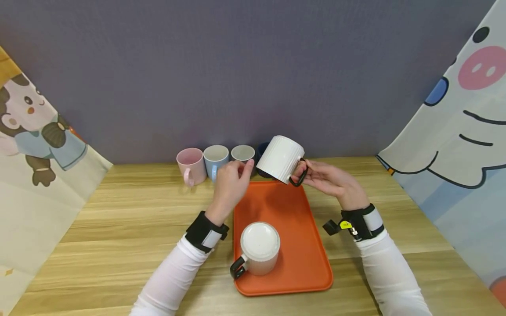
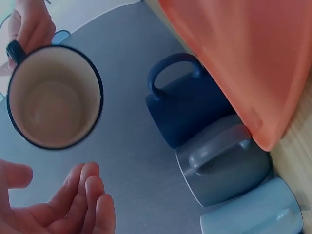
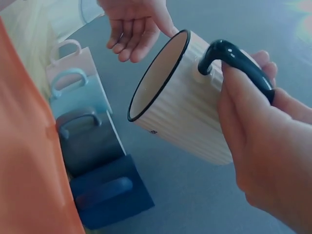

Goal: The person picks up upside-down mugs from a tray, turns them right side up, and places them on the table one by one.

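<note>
My right hand (image 1: 330, 177) pinches the black handle of a white ribbed mug (image 1: 280, 159), lifted above the far end of the orange tray (image 1: 292, 219). That mug tilts, its black-rimmed mouth turned toward my left hand (image 1: 232, 184). Fingers loosely bent, the left hand hovers beside the mug and holds nothing; the left wrist view shows a gap between them. On the tray's near left part stands a second white mug (image 1: 260, 245), base up, with its black handle sticking out over the tray's left edge.
Along the grey back wall stand a pink mug (image 1: 191, 166), a light blue mug (image 1: 216, 159), a grey mug (image 3: 92, 144) and a dark blue mug (image 3: 112, 192). The tray lies on a wood-grain table (image 1: 150, 219). Cartoon-printed sheets border both sides.
</note>
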`<state>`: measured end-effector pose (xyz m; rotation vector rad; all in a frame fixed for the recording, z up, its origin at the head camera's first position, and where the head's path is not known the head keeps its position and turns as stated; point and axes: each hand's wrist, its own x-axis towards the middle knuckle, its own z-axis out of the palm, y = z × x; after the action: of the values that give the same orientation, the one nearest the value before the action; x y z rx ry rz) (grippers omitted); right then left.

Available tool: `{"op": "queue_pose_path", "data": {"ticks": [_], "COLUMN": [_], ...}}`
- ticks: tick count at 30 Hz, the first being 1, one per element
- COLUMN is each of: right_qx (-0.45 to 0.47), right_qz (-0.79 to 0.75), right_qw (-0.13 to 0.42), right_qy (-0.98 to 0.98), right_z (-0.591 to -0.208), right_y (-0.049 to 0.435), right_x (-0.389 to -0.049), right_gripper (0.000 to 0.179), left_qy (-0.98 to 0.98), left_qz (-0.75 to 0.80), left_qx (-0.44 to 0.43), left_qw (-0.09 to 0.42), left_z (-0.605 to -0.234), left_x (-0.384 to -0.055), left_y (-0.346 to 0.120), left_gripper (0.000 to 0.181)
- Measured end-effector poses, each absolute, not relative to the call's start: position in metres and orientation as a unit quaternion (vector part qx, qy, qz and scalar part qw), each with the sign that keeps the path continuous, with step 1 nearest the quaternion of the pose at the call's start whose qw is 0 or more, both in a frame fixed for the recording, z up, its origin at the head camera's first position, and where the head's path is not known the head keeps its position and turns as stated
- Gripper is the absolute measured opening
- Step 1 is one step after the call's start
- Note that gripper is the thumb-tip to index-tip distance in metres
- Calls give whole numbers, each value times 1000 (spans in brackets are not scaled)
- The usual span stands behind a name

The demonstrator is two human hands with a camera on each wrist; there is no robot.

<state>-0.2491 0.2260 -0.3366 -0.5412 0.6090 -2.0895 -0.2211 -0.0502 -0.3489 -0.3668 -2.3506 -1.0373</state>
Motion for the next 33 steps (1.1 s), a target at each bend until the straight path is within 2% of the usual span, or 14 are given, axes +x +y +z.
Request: {"op": "queue_pose_path", "data": {"ticks": [7, 15, 27, 33], "right_qx": [-195, -153, -144, -153], "right_qz": [-856, -884, -891, -887], "right_qw": [442, 397, 375, 373], "right_qy": [187, 196, 210, 223], "right_z": [-332, -324, -319, -319], "right_y": [213, 195, 174, 162], "right_x": [-256, -261, -262, -263], "right_gripper": [31, 27, 29, 29], "left_qy": [-867, -858, -858, -835], "left_qz": [-413, -450, -473, -526], "left_qx": [-129, -133, -128, -125], "left_qw": [247, 210, 153, 101], "left_z": [-346, -343, -341, -338], "left_x": [-217, -216, -208, -209], "left_y": [-49, -43, -37, -33], "left_gripper": [46, 48, 53, 53]}}
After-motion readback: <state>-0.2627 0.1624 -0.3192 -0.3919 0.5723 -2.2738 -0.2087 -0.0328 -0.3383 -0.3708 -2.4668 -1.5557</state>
